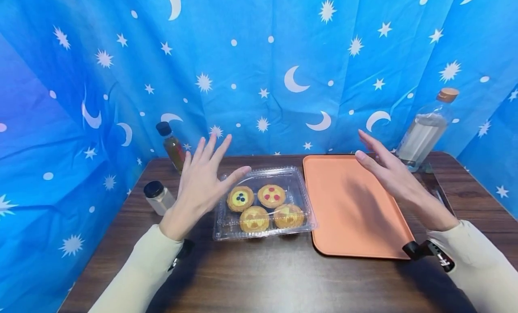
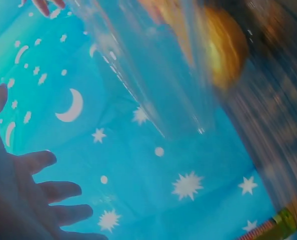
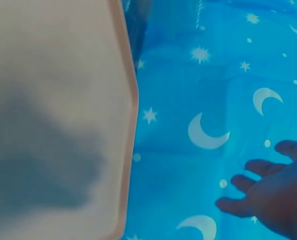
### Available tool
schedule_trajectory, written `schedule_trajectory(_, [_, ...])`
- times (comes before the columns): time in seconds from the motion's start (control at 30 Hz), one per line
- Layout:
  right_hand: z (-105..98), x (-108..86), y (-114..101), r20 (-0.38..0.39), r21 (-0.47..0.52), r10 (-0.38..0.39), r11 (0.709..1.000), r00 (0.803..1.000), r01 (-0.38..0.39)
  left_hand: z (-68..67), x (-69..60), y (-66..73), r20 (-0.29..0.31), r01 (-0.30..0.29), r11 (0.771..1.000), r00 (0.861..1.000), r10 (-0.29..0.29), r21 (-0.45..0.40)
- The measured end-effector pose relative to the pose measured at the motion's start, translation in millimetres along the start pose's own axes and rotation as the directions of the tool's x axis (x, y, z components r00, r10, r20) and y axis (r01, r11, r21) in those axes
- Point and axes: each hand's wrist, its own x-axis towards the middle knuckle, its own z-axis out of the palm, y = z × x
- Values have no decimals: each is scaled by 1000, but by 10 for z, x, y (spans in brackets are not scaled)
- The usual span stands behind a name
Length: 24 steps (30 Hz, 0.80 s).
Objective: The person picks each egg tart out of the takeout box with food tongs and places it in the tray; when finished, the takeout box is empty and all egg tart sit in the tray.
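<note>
The head view has the clear clamshell container at the middle of the desk, just left of the orange tray; its near right corner overlaps the tray's edge in the picture, though whether it rests on it I cannot tell. Inside sit four tarts: one with blue berries far left, one with red fruit far right, and two with yellow pieces on the near side. The left hand hangs beside and above the container's left side, fingers spread, gripping nothing; the right hand hovers over the tray, fingers extended, equally bare.

For sound handling, I would bring both hands in low and level before taking any weight. The thin plastic probably flexes, so supporting the base from two sides should suit it better than squeezing the lid, and keeping it flat should spare the toppings. Whether the lid is latched cannot be made out, so I would check the rim first. The left hand should mind the black-capped jar and the small dark bottle nearby; the right, the tall bottle beyond the tray.
</note>
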Motion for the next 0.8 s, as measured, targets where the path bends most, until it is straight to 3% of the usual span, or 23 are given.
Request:
schedule_trajectory(0.13, [63, -83, -42, -9, 111, 5, 994, 1000, -4, 7, -68, 120, -45, -59, 994, 997, 55, -91])
schedule_trajectory(0.27, [129, -134, -41, 17, 218, -4, 976, 1000, 0, 39, -143, 250, -91, -123, 966, 990, 105, -229])
schedule_trajectory(0.5, [270, -169, 24, 64, 442, -113, 894, 992, 73, 135, -241, 457, -157, -228, 911, 970, 183, -344])
schedule_trajectory(0.67, [375, -189, 96, 98, 545, -162, 834, 982, 84, 229, -289, 576, -193, -316, 860, 947, 258, -400])
schedule_trajectory(0.8, [446, -199, 149, 128, 614, -178, 786, 976, 63, 299, -310, 667, -240, -403, 812, 914, 328, -423])
